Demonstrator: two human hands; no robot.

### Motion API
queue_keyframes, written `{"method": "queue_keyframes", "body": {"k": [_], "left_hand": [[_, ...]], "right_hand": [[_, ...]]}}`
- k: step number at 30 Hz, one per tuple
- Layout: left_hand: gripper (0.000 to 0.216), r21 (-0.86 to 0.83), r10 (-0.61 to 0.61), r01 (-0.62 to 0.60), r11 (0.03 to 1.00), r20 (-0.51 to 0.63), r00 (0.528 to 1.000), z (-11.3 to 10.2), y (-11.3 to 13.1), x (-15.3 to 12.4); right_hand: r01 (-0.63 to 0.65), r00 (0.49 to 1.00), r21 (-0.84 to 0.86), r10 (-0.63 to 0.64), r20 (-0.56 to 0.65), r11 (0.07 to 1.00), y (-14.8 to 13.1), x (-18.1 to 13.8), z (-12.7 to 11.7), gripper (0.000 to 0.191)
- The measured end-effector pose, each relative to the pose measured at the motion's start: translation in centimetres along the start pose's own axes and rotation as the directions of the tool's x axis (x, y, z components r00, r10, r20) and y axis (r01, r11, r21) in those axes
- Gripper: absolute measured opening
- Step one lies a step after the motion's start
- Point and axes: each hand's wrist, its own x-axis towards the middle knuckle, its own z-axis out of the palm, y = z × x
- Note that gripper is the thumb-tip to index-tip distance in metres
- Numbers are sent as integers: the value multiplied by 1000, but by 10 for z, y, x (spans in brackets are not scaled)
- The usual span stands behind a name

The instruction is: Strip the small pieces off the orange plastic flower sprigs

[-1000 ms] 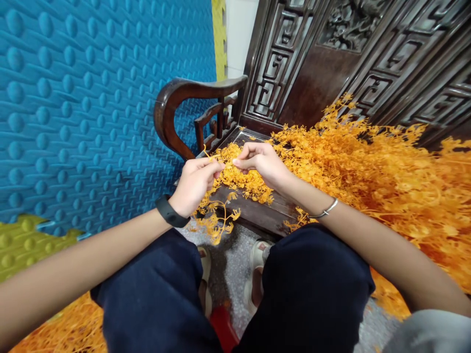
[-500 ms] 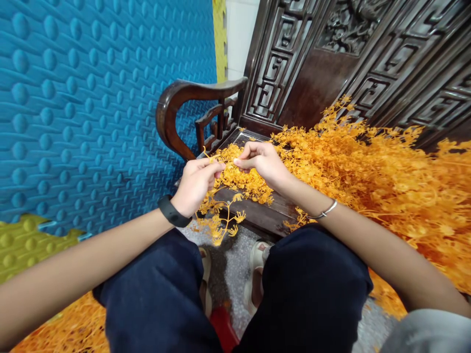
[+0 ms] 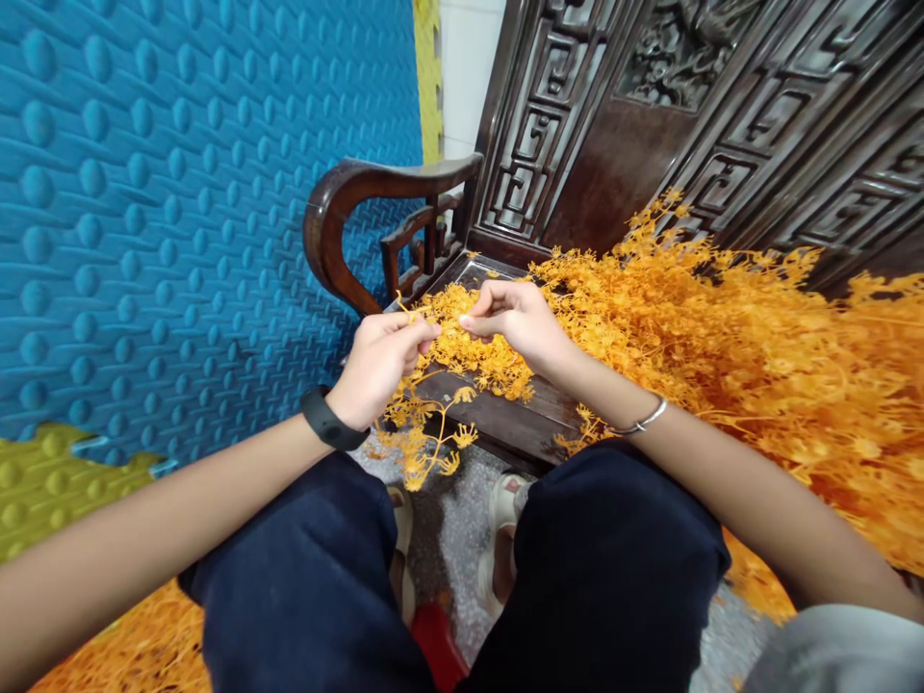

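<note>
My left hand (image 3: 382, 364), with a dark band at its wrist, pinches an orange-yellow artificial flower sprig (image 3: 439, 438). The sprig's branching lower part hangs beneath the fingers, past the front edge of the seat. Close by on the right, my right hand (image 3: 521, 322) has thumb and forefinger pressed together. Whatever is in that pinch is too small to make out. A small gap separates the two sets of fingertips. Behind and below them, loose orange flower pieces (image 3: 505, 371) lie on the dark wooden bench seat (image 3: 498, 409).
A large heap of orange sprigs (image 3: 765, 366) covers the right of the bench. The curved armrest (image 3: 336, 226) stands at left, before a blue textured foam mat (image 3: 159, 212). Carved back panels (image 3: 599, 164) rise behind. More orange strands (image 3: 137, 645) lie at lower left; something red (image 3: 439, 645) is between the feet.
My left hand has shifted slightly left, and the hanging sprig has swung a little left and down with it. The right hand stays nearly still, its pinch unchanged.
</note>
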Motion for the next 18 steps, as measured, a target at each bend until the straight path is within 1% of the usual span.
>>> {"method": "queue_keyframes", "body": {"k": [4,10,14,18], "left_hand": [[26,10,-2,2,1000,10,1000,-2,0,1],[28,14,-22,22,1000,7,1000,-1,0,1],[27,-16,-36,37,999,6,999,-1,0,0],[26,-4,-25,25,1000,3,1000,2,-2,-3]], "right_hand": [[16,1000,5,-16,-2,1000,1,1,1,25],[22,1000,-47,-22,-16,999,2,4,1,27],[6,1000,-20,-6,-16,1000,4,4,0,26],[18,1000,-8,-18,3,1000,2,-1,5,26]]}}
